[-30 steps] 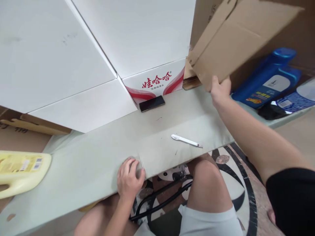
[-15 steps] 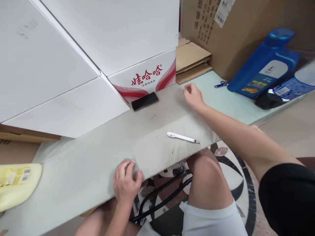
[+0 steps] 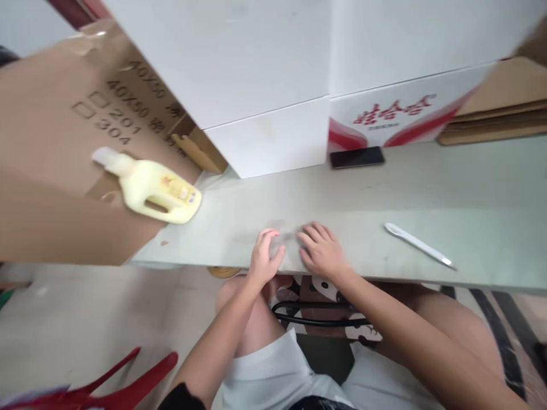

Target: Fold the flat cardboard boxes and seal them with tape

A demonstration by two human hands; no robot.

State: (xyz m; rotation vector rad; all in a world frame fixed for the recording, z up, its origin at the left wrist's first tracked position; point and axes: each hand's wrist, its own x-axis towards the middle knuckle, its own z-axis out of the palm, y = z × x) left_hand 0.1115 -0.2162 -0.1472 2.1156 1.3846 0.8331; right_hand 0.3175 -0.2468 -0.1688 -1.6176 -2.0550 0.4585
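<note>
From here, I have my left hand (image 3: 265, 259) half-curled and right hand (image 3: 322, 253) loosely spread near the bench (image 3: 277, 199) edge, neither grip visibly holding anything. The white cutter (image 3: 419, 245) lies to their right, presumably for easy reach; the phone (image 3: 357, 158) sits beside the lettered box (image 3: 401, 128).

A slim white craft knife (image 3: 419, 245) lies flat and aslant on the pale worktop (image 3: 478, 199), its narrow metal tip angled toward the front edge on the right. Farther back, a thin black phone (image 3: 357, 159) rests lengthwise at the foot of a red-and-white carton (image 3: 393, 122). At the left, a pale yellow handled bottle (image 3: 160, 192) stands with its whitish cap on.
</note>
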